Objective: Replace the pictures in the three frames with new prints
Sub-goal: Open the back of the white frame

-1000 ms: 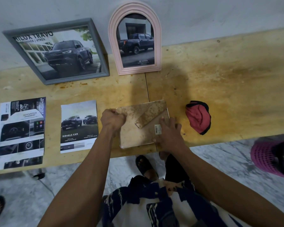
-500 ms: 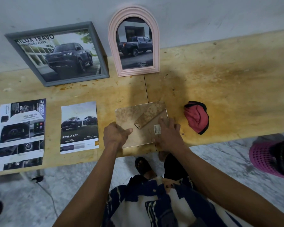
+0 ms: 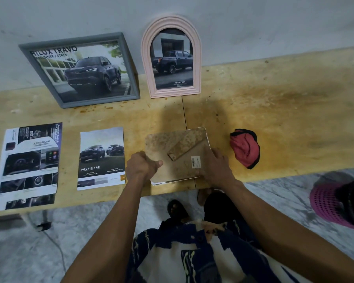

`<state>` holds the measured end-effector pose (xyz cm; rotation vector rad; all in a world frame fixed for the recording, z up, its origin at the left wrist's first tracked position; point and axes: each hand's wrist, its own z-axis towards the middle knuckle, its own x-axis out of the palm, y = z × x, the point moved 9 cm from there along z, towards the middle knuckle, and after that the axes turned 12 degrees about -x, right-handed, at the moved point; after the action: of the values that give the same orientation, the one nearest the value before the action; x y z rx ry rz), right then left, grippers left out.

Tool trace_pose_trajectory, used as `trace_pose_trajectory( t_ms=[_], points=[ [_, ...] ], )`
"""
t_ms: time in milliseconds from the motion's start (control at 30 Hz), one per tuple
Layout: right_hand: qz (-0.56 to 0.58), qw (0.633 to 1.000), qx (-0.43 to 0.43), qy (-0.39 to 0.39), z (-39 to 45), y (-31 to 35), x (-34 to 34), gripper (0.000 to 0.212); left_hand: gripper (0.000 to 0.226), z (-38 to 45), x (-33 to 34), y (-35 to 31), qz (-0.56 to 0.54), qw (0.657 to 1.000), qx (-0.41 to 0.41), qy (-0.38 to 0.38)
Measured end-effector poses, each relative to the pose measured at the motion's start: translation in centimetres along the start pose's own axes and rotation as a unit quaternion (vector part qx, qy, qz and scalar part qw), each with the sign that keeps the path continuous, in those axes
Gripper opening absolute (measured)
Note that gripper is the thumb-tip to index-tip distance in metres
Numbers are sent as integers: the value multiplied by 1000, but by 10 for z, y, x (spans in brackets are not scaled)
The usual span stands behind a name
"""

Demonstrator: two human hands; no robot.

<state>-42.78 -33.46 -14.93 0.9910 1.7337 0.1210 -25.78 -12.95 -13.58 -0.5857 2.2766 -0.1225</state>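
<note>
A third frame (image 3: pixel 172 144) lies face down near the table's front edge, showing its stained brown backing board with a folded stand and a barcode sticker. My left hand (image 3: pixel 141 165) is curled at the frame's left edge, thumb on the backing. My right hand (image 3: pixel 215 167) presses on its lower right corner with fingers spread. A grey square frame (image 3: pixel 80 70) and a pink arched frame (image 3: pixel 172 56) lean against the wall, each holding a truck picture. Two loose prints lie at the left: a "Double Cab" sheet (image 3: pixel 101 158) and a larger brochure page (image 3: pixel 29 166).
A red cloth (image 3: pixel 245 148) lies on the wooden table (image 3: pixel 284 111) to the right of the face-down frame. A pink perforated basket (image 3: pixel 331 203) stands on the floor at the right. My legs and a sandal show below the table edge.
My left hand slid from the frame's top left corner down along its left edge to the lower left. My right hand stayed on the lower right corner.
</note>
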Motion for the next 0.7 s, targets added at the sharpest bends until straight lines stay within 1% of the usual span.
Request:
trace_pose_trajectory(
  t_ms=[133, 233, 267, 333, 400, 467, 633, 700],
  points=[
    [6, 1000, -4, 1, -1, -2, 1, 89, 43, 1, -2, 0, -11, 1000, -6, 2],
    [-12, 1000, -9, -3, -2, 0, -1, 86, 42, 0, -5, 0, -16, 1000, -6, -2],
    [-19, 1000, -10, -5, -2, 0, -1, 87, 48, 0, -6, 1, -18, 1000, -9, -5],
    [-26, 1000, -7, -5, -3, -1, -1, 88, 67, 1, -8, 6, -24, 999, -20, -13],
    [-24, 1000, -1, -1, -4, -4, 0, 89, 78, 2, -9, 11, -39, 999, -33, -10],
    [-24, 1000, -5, -5, -4, -4, 0, 86, 82, 3, -8, 15, -65, 997, -43, -4],
    [-21, 999, -4, -24, -7, 0, -3, 63, 82, 13, 0, 28, -152, 985, -76, 42],
    [-39, 999, -14, -25, -7, 4, -5, 59, 81, 24, 3, 36, -167, 983, -70, 36]
  ],
)
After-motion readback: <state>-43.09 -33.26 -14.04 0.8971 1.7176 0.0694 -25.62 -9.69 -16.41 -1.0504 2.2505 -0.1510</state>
